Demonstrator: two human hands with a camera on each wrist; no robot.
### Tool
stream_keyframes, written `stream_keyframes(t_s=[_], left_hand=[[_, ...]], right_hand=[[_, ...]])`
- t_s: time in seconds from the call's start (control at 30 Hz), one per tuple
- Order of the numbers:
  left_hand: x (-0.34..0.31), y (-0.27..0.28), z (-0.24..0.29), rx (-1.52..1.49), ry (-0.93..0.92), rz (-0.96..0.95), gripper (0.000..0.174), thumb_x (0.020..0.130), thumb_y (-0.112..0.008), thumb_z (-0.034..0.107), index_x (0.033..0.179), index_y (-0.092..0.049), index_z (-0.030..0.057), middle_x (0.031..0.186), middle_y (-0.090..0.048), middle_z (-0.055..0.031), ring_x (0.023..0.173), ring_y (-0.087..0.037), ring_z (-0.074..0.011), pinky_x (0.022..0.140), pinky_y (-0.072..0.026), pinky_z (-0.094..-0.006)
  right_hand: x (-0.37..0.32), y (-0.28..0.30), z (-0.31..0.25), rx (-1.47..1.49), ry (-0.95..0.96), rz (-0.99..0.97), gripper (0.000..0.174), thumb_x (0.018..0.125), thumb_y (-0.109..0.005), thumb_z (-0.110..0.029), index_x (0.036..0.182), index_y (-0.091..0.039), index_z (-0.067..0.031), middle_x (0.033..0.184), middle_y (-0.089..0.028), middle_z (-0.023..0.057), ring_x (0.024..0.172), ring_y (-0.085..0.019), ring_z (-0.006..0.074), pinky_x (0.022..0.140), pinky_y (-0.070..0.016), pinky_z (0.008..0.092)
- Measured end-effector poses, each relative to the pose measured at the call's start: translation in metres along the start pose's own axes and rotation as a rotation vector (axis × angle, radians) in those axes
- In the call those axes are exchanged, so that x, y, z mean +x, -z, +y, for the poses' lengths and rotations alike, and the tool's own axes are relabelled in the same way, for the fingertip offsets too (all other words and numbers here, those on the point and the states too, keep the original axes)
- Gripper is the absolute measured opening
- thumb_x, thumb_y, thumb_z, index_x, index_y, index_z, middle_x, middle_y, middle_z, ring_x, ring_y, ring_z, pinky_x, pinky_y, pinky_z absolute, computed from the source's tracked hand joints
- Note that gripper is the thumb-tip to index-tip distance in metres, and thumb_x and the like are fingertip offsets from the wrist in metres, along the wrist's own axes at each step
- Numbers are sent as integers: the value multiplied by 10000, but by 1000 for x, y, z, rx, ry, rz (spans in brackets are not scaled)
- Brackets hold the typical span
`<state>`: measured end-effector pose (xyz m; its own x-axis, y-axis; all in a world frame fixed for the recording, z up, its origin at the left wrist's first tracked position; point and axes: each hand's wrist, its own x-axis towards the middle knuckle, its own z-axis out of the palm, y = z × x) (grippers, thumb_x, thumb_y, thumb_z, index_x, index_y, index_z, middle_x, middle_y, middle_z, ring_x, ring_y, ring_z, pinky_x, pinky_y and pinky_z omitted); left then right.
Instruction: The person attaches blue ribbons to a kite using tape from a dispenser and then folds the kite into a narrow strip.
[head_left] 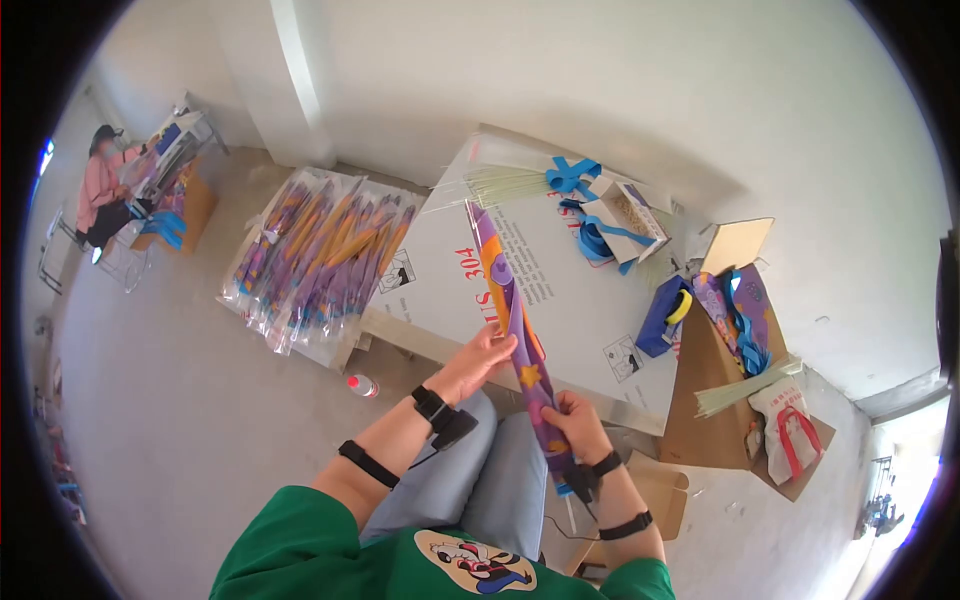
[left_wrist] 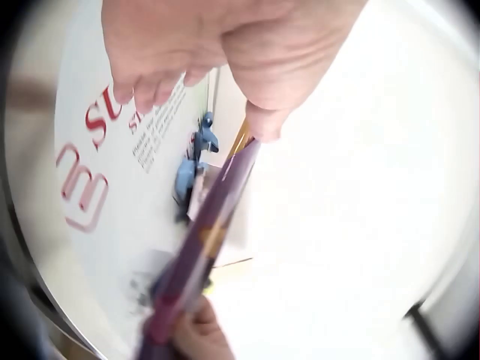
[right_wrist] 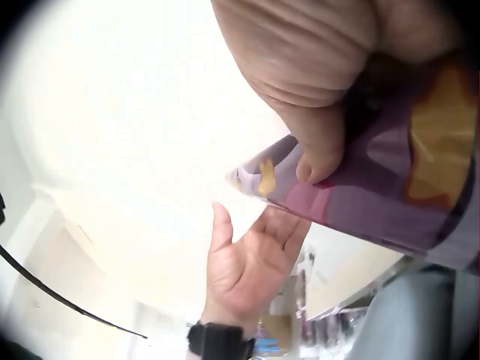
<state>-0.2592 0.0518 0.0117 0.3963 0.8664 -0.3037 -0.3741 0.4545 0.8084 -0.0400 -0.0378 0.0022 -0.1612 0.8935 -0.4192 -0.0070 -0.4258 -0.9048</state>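
A long, narrow purple package (head_left: 530,375) with orange patches and a clear glossy cover slants up from the lap over the table edge. My right hand (head_left: 583,428) grips its lower part, thumb (right_wrist: 322,154) pressed on the printed face; its other fingers are mostly hidden behind. Higher up, my left hand (head_left: 475,365) touches the package's side with fingers extended, and the right wrist view shows this palm (right_wrist: 251,270) facing up with the thumb apart. In the left wrist view the left thumb (left_wrist: 266,124) lies against the package (left_wrist: 206,232).
Many wrapped packages (head_left: 320,245) lie at the left. On the white-topped table (head_left: 430,285) are pale sticks (head_left: 510,184), blue ribbons (head_left: 590,240), a small box (head_left: 630,215) and a blue tape holder (head_left: 660,318). A carton (head_left: 705,420) stands right, a bottle (head_left: 363,385) on the floor. A person (head_left: 100,190) sits far left.
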Motion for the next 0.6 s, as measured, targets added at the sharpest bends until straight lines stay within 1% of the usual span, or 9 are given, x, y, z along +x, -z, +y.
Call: stream_keyframes(t_s=[0.03, 0.13, 0.2, 0.27, 0.33, 0.4, 0.43, 0.53, 0.6], left_hand=[[-16, -15, 5, -103, 19, -112, 455, 924, -618, 276, 1283, -438, 61, 1270, -532, -117, 1188, -515, -234, 988, -431, -376], [-50, -45, 13, -319, 53, -129, 399, 946, -580, 200, 1293, -431, 73, 1272, -536, -128, 1193, -527, -256, 978, -458, -402], [-70, -56, 17, -317, -2, -143, 359, 961, -542, 148, 1293, -428, 74, 1256, -546, -127, 1166, -553, -268, 962, -483, -409], [-95, -68, 21, -271, -39, -143, 346, 968, -520, 125, 1296, -426, 68, 1259, -545, -137, 1155, -562, -271, 952, -491, -403], [-115, -75, 23, -271, -68, -159, 352, 970, -511, 112, 1306, -418, 63, 1261, -545, -147, 1141, -572, -272, 948, -495, -402], [-129, -78, 23, -296, -89, -149, 373, 967, -517, 110, 1318, -405, 54, 1258, -549, -153, 1135, -576, -276, 947, -495, -403], [-134, -78, 24, -295, -94, -153, 373, 956, -539, 106, 1304, -423, 45, 1246, -558, -146, 1127, -580, -277, 941, -496, -395], [-144, -72, 31, -275, -79, -179, 376, 940, -571, 114, 1288, -448, 43, 1240, -561, -138, 1124, -581, -278, 935, -495, -388], [-155, -67, 34, -299, -76, -155, 395, 923, -601, 128, 1285, -466, 49, 1241, -562, -131, 1122, -583, -274, 934, -492, -385]], right_hand=[[-15, -15, -1, 98, 40, 6, 120, 837, -697, -82, 843, -595, -18, 756, -580, -25, 647, -513, 50, 574, -426, 209], [-63, -48, -23, 249, -16, 10, 116, 836, -701, -79, 841, -601, -22, 770, -584, -23, 653, -511, 54, 586, -427, 209], [-81, -54, -20, 186, 29, 23, 129, 836, -700, -80, 840, -585, -22, 754, -577, -27, 668, -518, 52, 600, -434, 208], [-94, -53, -8, -176, 186, 55, 162, 820, -695, -28, 833, -534, -41, 728, -555, -43, 685, -534, 42, 624, -438, 196], [-111, -60, -20, -285, 198, 44, 172, 811, -696, -25, 850, -529, -34, 710, -535, -48, 678, -517, 41, 621, -423, 193], [-126, -72, -32, -38, 160, -1, 152, 828, -672, -8, 861, -525, -28, 765, -586, -19, 751, -576, 63, 667, -465, 214], [-127, -78, -29, 177, 176, -75, 89, 872, -606, 5, 932, -540, -2, 882, -645, 47, 859, -640, 128, 747, -512, 256], [-137, -78, -31, -119, 70, -171, 103, 915, -536, 4, 1015, -550, 23, 993, -661, 109, 934, -664, 205, 815, -531, 308], [-141, -81, -29, 7, 70, -251, 154, 929, -533, -32, 1070, -562, 25, 996, -665, 124, 905, -673, 218, 807, -535, 317]])
